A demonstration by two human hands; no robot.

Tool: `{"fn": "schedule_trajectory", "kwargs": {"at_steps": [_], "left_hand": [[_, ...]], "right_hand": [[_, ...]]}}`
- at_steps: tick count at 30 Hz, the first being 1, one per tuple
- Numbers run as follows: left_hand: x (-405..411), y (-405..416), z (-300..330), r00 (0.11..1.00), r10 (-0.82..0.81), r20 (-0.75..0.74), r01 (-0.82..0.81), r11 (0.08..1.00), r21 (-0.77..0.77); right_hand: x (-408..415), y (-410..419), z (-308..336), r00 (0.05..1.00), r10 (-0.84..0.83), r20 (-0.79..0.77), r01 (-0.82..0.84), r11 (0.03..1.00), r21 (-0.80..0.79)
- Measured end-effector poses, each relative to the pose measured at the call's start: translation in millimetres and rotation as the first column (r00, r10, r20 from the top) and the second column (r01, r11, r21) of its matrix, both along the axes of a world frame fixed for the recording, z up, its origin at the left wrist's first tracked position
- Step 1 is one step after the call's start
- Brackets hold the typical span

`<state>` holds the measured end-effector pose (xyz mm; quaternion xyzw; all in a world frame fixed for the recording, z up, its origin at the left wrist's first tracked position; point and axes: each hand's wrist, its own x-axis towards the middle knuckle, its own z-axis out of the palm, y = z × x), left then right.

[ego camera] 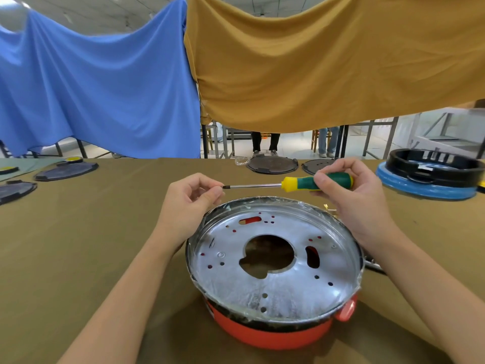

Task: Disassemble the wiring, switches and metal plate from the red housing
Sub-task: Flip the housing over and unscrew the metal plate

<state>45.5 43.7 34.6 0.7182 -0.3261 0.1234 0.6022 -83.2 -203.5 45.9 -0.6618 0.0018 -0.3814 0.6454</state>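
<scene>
The red housing (275, 334) sits on the table in front of me, its top covered by a round silver metal plate (275, 287) with a large central hole and several small holes. My right hand (351, 195) grips the green and yellow handle of a screwdriver (315, 182), held level above the far rim of the housing. My left hand (191, 203) pinches at the tip of the screwdriver's shaft with thumb and forefinger; whether a screw sits between them cannot be made out. A small brass part (328, 207) and a dark cable (374, 266) show beside the housing at the right.
A blue and black housing (430, 177) stands at the far right. Two dark round plates (271, 164) lie at the table's far edge, and dark flat covers (65, 169) lie at the far left. Blue and mustard cloths hang behind the table; people's legs show beneath them.
</scene>
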Motion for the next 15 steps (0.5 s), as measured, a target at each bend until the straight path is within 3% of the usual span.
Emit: {"fn": "schedule_trajectory", "kwargs": {"at_steps": [3, 6, 9, 12, 15], "left_hand": [[2, 0, -2, 0.996, 0.068, 0.053, -0.070, 0.997, 0.038], [6, 7, 0, 0.995, 0.102, 0.017, -0.101, 0.994, -0.042], [5, 11, 4, 0.991, -0.071, -0.111, 0.050, 0.982, -0.181], [3, 12, 7, 0.918, -0.306, -0.251, 0.220, 0.922, -0.320], [6, 14, 10, 0.876, -0.380, -0.296, 0.270, 0.896, -0.352]], "right_hand": [[1, -2, -1, 0.999, 0.032, -0.004, -0.031, 0.997, 0.076], [1, -6, 2, 0.999, -0.050, -0.001, 0.050, 0.988, 0.144], [0, -12, 5, 1.000, 0.019, 0.023, -0.025, 0.957, 0.289], [0, -13, 5, 0.993, 0.099, -0.066, -0.051, 0.855, 0.516], [-2, -14, 8, 0.975, 0.156, -0.156, -0.012, 0.743, 0.669]]}}
